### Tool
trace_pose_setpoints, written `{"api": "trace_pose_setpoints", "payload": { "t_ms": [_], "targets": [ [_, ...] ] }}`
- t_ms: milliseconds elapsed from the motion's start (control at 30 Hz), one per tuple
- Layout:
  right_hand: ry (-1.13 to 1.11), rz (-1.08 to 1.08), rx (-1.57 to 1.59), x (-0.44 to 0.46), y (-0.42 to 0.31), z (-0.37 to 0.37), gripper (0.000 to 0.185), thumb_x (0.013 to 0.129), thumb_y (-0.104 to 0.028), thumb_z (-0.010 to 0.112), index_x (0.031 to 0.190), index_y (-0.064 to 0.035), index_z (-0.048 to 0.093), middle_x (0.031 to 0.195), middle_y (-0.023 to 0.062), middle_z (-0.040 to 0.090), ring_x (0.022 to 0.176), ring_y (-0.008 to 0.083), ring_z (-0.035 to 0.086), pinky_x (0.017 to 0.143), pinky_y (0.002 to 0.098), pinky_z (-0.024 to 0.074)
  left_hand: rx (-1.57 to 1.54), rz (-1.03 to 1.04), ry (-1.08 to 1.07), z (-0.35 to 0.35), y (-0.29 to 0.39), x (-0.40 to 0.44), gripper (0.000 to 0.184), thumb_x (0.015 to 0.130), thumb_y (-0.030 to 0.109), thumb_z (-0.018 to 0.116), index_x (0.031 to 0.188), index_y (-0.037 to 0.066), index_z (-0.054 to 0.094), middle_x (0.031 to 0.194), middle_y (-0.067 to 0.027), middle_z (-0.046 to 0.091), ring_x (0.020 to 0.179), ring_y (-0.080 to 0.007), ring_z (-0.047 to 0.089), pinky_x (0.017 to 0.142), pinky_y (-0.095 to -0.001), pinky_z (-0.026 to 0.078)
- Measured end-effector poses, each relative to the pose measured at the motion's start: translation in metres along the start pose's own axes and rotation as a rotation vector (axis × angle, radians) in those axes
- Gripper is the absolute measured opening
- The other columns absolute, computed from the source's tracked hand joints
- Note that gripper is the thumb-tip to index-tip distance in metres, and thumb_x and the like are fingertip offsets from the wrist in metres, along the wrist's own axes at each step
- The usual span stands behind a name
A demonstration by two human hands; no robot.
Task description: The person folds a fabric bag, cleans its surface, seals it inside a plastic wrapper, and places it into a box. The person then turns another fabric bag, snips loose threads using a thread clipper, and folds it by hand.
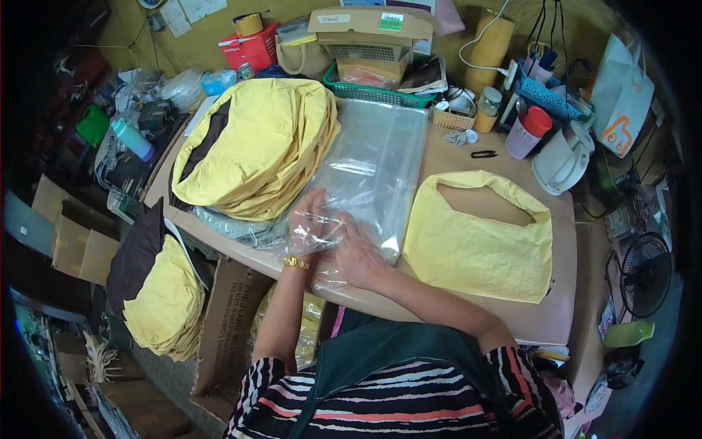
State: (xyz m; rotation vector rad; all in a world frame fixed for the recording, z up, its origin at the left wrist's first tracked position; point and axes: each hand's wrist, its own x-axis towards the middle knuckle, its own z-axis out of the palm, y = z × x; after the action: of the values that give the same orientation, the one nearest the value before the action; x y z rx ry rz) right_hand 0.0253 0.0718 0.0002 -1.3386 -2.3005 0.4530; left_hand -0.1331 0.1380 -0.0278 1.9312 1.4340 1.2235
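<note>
A stack of clear plastic bags (373, 146) lies flat in the middle of the table. My left hand (307, 219), with a gold bracelet at its wrist, is at the near end of the stack, fingers bent and partly covered by shiny film. Beside it my right hand (358, 252) grips the near edge of the top plastic bag, its fingertips partly hidden by glare. To the right a yellow cloth bag (475, 256) with a wide handle opening lies flat. On the left is a thick pile of yellow cloth bags (256, 146), with dark brown cloth at its left edge.
More yellow cloth bags (168, 300) hang at the table's left side, above an open cardboard box (227, 329). Along the back stand a green basket (409, 99), a pink cup (523, 139) and a white kettle (563, 161). A small black tool (483, 154) lies behind the flat bag.
</note>
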Motion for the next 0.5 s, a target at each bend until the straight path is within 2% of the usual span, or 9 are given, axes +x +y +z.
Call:
{"api": "trace_pose_setpoints", "payload": {
  "t_ms": [67,100,133,167,233,300,367,433,500],
  "targets": [
    [-0.174,0.051,0.02,0.005,0.001,-0.004,0.073,0.083,-0.009,0.05,0.145,0.0096,0.016,0.148,0.0327,0.023,0.14,0.0443,0.024,0.115,0.0519,0.0181,-0.337,-0.384,-0.06,-0.009,0.018,0.011,0.03,0.094,0.019,0.058,0.118,0.003,0.061,0.097,-0.0086,0.064,0.084,-0.0131,0.058,0.074,-0.0301,0.047],
    [-0.122,0.098,0.074,0.015,0.006,-0.001,0.074,0.082,-0.009,0.051,0.145,0.0093,0.017,0.147,0.0322,0.024,0.139,0.0446,0.024,0.114,0.0529,0.0189,-0.337,-0.386,-0.061,-0.005,0.016,0.009,0.03,0.094,0.019,0.058,0.118,0.003,0.061,0.097,-0.0086,0.064,0.084,-0.0131,0.058,0.074,-0.0301,0.047],
    [-0.068,0.144,0.127,0.024,0.007,-0.002,0.074,0.082,-0.01,0.052,0.145,0.0091,0.017,0.147,0.0318,0.024,0.139,0.045,0.024,0.113,0.054,0.0197,-0.223,-0.068,0.023,0.002,0.018,0.007,0.034,0.094,0.023,0.058,0.122,0.003,0.058,0.097,-0.009,0.063,0.081,-0.0135,0.057,0.071,-0.0314,0.047],
    [-0.065,0.143,0.128,0.032,0.009,-0.003,0.074,0.082,-0.01,0.052,0.145,0.0091,0.017,0.147,0.0318,0.024,0.139,0.045,0.024,0.113,0.054,0.0197,-0.264,-0.067,0.016,0.002,0.018,0.001,0.037,0.092,0.022,0.06,0.123,0.002,0.057,0.101,-0.0119,0.063,0.083,-0.0176,0.06,0.072,-0.0331,0.048],
    [0.251,0.095,0.268,0.046,0.01,-0.008,0.082,0.081,-0.014,0.057,0.148,0.0053,0.014,0.153,0.029,0.014,0.144,0.0421,0.013,0.115,0.0537,0.0147,-0.345,-0.065,0.002,-0.001,0.026,-0.011,0.045,0.086,0.019,0.064,0.126,0.001,0.054,0.108,-0.0176,0.063,0.087,-0.0259,0.064,0.074,-0.0365,0.05],
    [0.237,0.08,0.205,0.048,0.017,-0.002,0.086,0.083,-0.023,0.059,0.149,0.0048,0.011,0.155,0.027,0.009,0.145,0.0408,0.009,0.116,0.0551,0.0101,0.353,-0.036,0.032,-0.002,0.023,-0.023,0.048,0.081,0.013,0.065,0.125,-0.001,0.054,0.116,-0.0201,0.063,0.098,-0.0297,0.064,0.081,-0.0385,0.05],
    [-0.016,0.038,-0.046,0.041,0.011,0.003,0.089,0.086,-0.033,0.057,0.149,0.0054,0.007,0.155,0.0273,0.005,0.145,0.0406,0.006,0.116,0.0557,0.0034,0.447,-0.123,-0.147,-0.007,0.021,-0.022,0.045,0.083,0.011,0.062,0.125,-0.002,0.054,0.121,-0.0181,0.062,0.102,-0.0246,0.063,0.087,-0.0362,0.05],
    [-0.099,0.141,-0.005,0.041,0.009,0.01,0.09,0.089,-0.042,0.053,0.15,0.0031,0.005,0.157,0.0259,0.0,0.146,0.0387,0.001,0.115,0.0573,0.0001,-0.128,-0.124,0.185,-0.004,0.02,-0.028,0.047,0.081,0.004,0.061,0.127,-0.003,0.053,0.123,-0.0165,0.061,0.107,-0.0225,0.061,0.092,-0.0338,0.049],
    [-0.141,0.128,-0.185,0.035,0.011,0.011,0.089,0.091,-0.05,0.049,0.15,0.002,0.008,0.158,0.0233,0.002,0.147,0.0367,0.0,0.114,0.0597,-0.0007,-0.264,-0.146,0.195,-0.007,0.03,-0.024,0.052,0.08,-0.004,0.058,0.132,-0.004,0.049,0.124,-0.0177,0.06,0.115,-0.0232,0.058,0.098,-0.0315,0.046]
  ]
}}
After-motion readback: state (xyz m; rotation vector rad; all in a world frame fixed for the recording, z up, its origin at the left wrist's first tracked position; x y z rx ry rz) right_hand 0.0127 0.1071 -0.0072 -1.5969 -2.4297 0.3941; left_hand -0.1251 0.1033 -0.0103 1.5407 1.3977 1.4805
